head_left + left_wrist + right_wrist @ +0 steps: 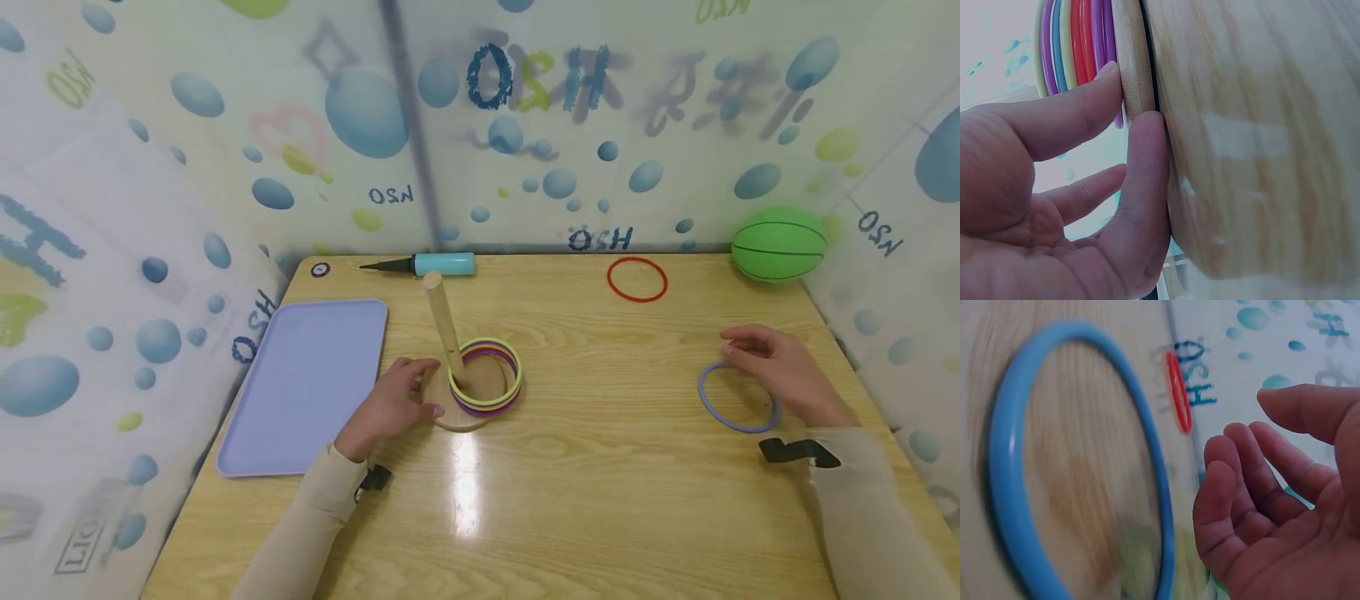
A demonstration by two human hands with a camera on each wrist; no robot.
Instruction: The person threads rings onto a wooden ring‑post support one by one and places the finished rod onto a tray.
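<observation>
A wooden ring stand (444,321) with a round base stands left of the middle of the table, its post upright. Several coloured rings (487,406), yellow on top, lie stacked around the post. My left hand (390,400) holds the left edge of the base (1135,69) between thumb and finger. In the left wrist view, yellow, purple, blue and red rings sit above the base. On the right, a blue ring (1007,450) lies flat on the table. Over its upper edge hovers my right hand (780,371), fingers loosely bent and nothing between them.
A lavender tray (307,383) lies at the left. Along the back are a small round disc (320,269), a light-blue hand pump (446,264), a red ring (637,299) and a green ball (778,244). Patterned curtains surround the table's back and sides.
</observation>
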